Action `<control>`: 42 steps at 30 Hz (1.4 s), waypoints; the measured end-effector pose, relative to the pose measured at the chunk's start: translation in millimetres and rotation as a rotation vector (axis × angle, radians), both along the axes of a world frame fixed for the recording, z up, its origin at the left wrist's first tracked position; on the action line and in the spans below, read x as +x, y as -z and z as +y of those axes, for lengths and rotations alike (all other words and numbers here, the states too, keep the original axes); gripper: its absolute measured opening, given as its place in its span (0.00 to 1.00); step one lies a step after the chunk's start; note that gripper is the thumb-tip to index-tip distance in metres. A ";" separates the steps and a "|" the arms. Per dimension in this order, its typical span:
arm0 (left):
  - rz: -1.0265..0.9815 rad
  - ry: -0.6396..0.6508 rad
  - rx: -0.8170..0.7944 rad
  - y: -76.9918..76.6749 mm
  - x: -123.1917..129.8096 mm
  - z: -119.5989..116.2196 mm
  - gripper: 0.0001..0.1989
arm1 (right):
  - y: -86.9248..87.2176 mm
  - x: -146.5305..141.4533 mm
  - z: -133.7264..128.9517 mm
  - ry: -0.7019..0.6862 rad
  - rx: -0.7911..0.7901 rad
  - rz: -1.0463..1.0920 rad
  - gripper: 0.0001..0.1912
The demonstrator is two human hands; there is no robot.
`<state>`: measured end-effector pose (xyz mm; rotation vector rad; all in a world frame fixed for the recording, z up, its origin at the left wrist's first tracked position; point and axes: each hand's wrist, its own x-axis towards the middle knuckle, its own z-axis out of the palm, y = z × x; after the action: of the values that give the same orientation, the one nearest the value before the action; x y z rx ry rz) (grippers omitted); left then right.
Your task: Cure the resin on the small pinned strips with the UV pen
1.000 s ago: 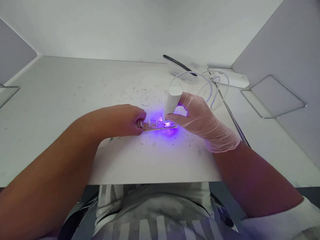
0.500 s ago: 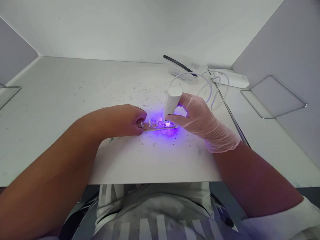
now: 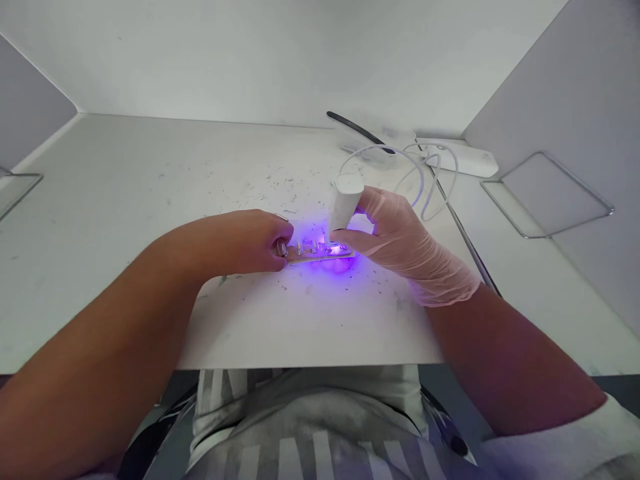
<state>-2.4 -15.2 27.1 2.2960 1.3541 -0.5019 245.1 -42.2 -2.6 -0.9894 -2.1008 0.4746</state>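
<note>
My right hand (image 3: pixel 390 230), in a thin see-through glove, grips a white UV lamp (image 3: pixel 346 200) and points it downward. Violet light falls from the lamp onto the right end of a narrow flat strip (image 3: pixel 320 256) that carries several small upright pieces (image 3: pixel 307 247). Too small and glare-lit to name, those pieces stand in a row under and beside the lamp. My bare left hand (image 3: pixel 255 240) pinches the strip's left end between thumb and fingers, its long nails showing. The strip's held end is hidden by the fingers.
A white cable (image 3: pixel 420 173) loops from the lamp towards a white box (image 3: pixel 463 159) at the back right. Near the back wall lie a dark curved file (image 3: pixel 360 131) and clear plastic (image 3: pixel 367 153). Dark specks dot the white tabletop (image 3: pixel 125 173). Wire frames (image 3: pixel 550 193) stand at the sides.
</note>
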 end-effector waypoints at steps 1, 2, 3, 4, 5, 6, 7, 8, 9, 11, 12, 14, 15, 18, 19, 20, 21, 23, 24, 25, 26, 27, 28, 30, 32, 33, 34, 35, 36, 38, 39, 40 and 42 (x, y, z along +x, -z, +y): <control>0.003 0.002 0.001 0.2 0.0 0.1 0.04 | 0.1 0.0 0.1 -0.001 0.001 0.000 0.05; 0.005 0.004 0.003 0.4 -0.2 0.2 0.04 | 0.3 0.0 0.2 -0.002 0.002 -0.001 0.05; 0.009 0.006 0.008 0.7 -0.4 0.4 0.04 | 0.3 0.0 0.2 -0.004 0.004 -0.004 0.05; 0.012 0.007 0.010 1.0 -0.8 0.6 0.04 | 0.3 0.0 0.2 -0.004 0.006 -0.006 0.04; 0.015 0.007 0.012 1.3 -1.1 0.8 0.04 | 0.1 0.1 0.1 -0.005 0.009 -0.006 0.04; 0.016 0.007 0.012 1.7 -1.5 1.0 0.04 | -0.1 0.1 -0.2 -0.006 0.007 -0.007 0.04; 0.015 0.009 0.012 2.0 -1.8 1.2 0.04 | -0.4 0.1 -0.4 -0.006 0.004 -0.007 0.04; 0.011 0.013 0.012 2.2 -2.0 1.3 0.03 | -0.7 0.2 -0.7 -0.005 -0.001 -0.004 0.04; 0.006 0.017 0.015 2.3 -2.1 1.5 0.03 | -1.0 0.2 -1.0 -0.006 -0.004 0.001 0.04; 0.004 0.020 0.018 2.2 -1.8 1.7 0.03 | -1.4 0.3 -1.2 -0.009 -0.006 0.006 0.04; 0.009 0.017 0.018 2.0 -1.6 1.7 0.03 | -1.4 0.3 -1.1 -0.009 -0.007 0.008 0.04; 0.017 0.008 0.014 1.7 -1.1 1.7 0.03 | -1.1 0.3 -0.7 -0.009 -0.004 0.012 0.04; 0.015 0.007 0.011 1.7 -1.0 1.6 0.03 | -0.9 0.4 -0.4 -0.010 -0.004 0.011 0.04; 0.006 0.013 0.015 2.4 -1.4 1.4 0.03 | 0.1 0.5 0.3 -0.015 0.001 0.007 0.04; 0.004 0.013 0.018 2.7 -1.6 1.3 0.03 | 0.3 0.5 0.4 -0.016 0.005 0.007 0.04; 0.002 0.012 0.020 3.0 -1.8 1.2 0.03 | 0.4 0.5 0.4 -0.017 0.009 0.008 0.04; 0.000 0.009 0.021 3.2 -1.9 1.2 0.03 | 0.4 0.4 0.3 -0.016 0.013 0.010 0.04; -0.010 0.003 0.022 3.3 -2.0 1.1 0.04 | -0.1 0.2 -0.1 -0.017 0.012 0.011 0.04; -0.016 0.001 0.022 3.2 -1.8 1.0 0.04 | -0.4 0.1 -0.3 -0.016 0.008 0.010 0.04; -0.020 0.000 0.021 3.0 -1.6 0.9 0.03 | -0.8 -0.1 -0.6 -0.015 0.004 0.009 0.04; -0.022 0.000 0.019 2.8 -1.4 0.8 0.03 | -1.1 -0.2 -0.8 -0.016 0.000 0.009 0.04; -0.021 -0.001 0.017 2.6 -1.2 0.7 0.03 | -1.3 -0.2 -0.9 -0.016 -0.003 0.011 0.04; -0.018 -0.004 0.015 2.4 -1.0 0.6 0.03 | -1.5 -0.3 -1.1 -0.017 -0.006 0.013 0.04; -0.011 -0.007 0.012 2.0 -0.7 0.3 0.03 | -1.5 -0.2 -1.1 -0.016 -0.009 0.015 0.04; -0.012 -0.005 0.007 1.5 -0.5 0.0 0.03 | -1.2 -0.1 -1.0 -0.012 -0.006 0.012 0.04; -0.013 -0.002 0.003 1.2 -0.4 -0.2 0.03 | -1.1 0.0 -0.9 -0.009 -0.004 0.009 0.04; -0.011 0.000 0.000 0.9 -0.3 -0.2 0.03 | -0.9 0.1 -0.8 -0.007 -0.004 0.006 0.04; -0.005 0.001 0.000 0.5 -0.1 -0.3 0.03 | -0.8 0.2 -0.7 -0.006 -0.003 0.004 0.04; 0.002 -0.001 0.003 0.2 0.1 -0.3 0.03 | -0.8 0.3 -0.6 -0.005 0.000 0.004 0.04; 0.011 -0.004 0.008 -0.2 0.4 -0.2 0.03 | -0.8 0.5 -0.7 -0.008 0.001 0.006 0.04; 0.013 -0.005 0.008 -0.2 0.5 -0.2 0.03 | -0.8 0.5 -0.7 -0.011 0.002 0.009 0.05; 0.013 -0.004 0.007 0.0 0.4 0.0 0.03 | -0.7 0.6 -0.7 -0.014 0.003 0.012 0.05; 0.007 0.000 0.009 0.6 0.2 0.1 0.04 | -0.4 0.8 -0.7 -0.015 0.002 0.014 0.05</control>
<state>-2.2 -15.1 26.5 2.3035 1.3627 -0.5056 245.9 -42.9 -2.1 -0.9674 -2.0970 0.4851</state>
